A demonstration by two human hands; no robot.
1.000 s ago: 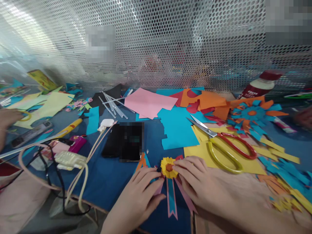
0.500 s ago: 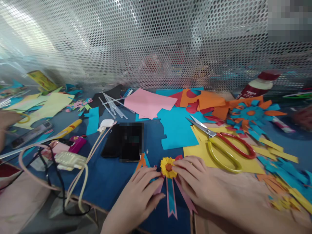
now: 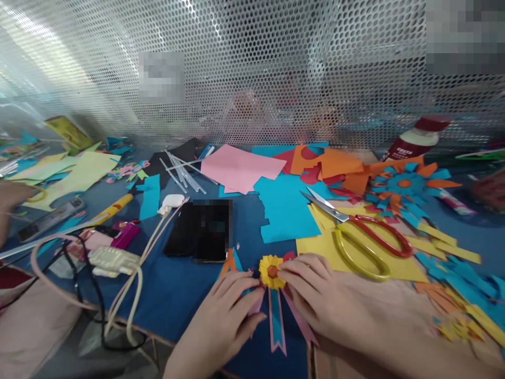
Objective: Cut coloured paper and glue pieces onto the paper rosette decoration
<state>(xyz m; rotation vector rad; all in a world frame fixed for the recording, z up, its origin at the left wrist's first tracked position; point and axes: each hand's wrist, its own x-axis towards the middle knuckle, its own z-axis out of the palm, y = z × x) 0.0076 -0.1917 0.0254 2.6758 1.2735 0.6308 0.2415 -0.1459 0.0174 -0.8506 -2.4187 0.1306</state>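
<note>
A yellow paper flower with an orange centre lies near the table's front edge. Below it hang a blue-and-pink ribbon tail with a notched end and a pink strip. My right hand has its fingers closed on the flower's right edge. On the left side, my left hand is curled at the flower and a pink paper piece; its fingertips are partly hidden. Red paper shows behind the flower.
Scissors with red and yellow handles lie on yellow paper. Phones, cables, paper sheets and a bottle surround the hands. Another person's hand is at the far left.
</note>
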